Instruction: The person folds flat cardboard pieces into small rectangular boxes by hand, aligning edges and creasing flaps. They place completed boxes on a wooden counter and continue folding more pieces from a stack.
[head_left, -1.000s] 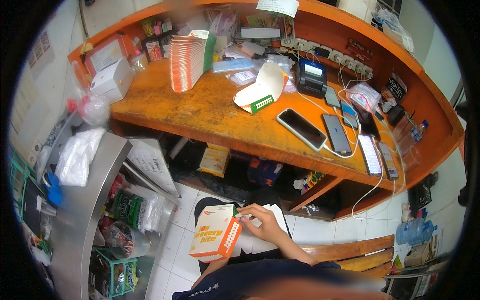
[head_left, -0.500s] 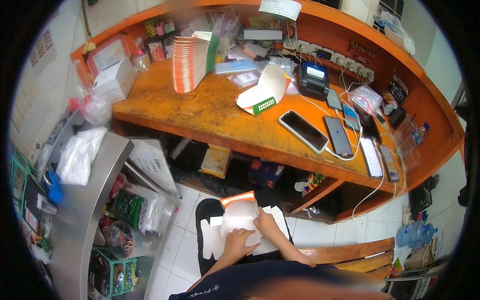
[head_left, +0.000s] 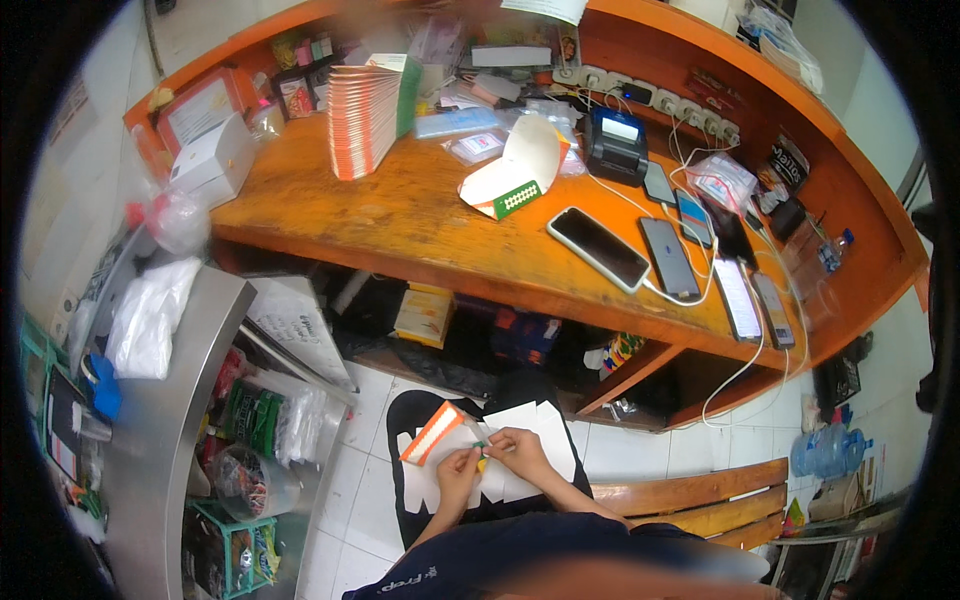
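Note:
On my lap, a partly folded paper food box (head_left: 434, 432) shows an orange-and-white patterned side tilted up to the left. My left hand (head_left: 459, 474) is closed on its near edge, thumb and fingers together. Close beside it, my right hand (head_left: 520, 456) pinches the same box near a small green and yellow part. Fingers cover much of that edge. Flat white cardboard blanks (head_left: 548, 430) lie under both hands across my dark-clothed legs.
Ahead stands an orange wooden desk (head_left: 300, 215) with a tall stack of nested boxes (head_left: 362, 120), a folded box (head_left: 515, 170), a black receipt printer (head_left: 615, 150) and several phones (head_left: 598, 248) on cables. A steel counter (head_left: 190, 400) is left, a wooden bench (head_left: 690, 490) right.
The box has turned, its orange side swinging left and lower. Both hands have shifted from its white inner face to pinch close together at an edge. The view has moved slightly.

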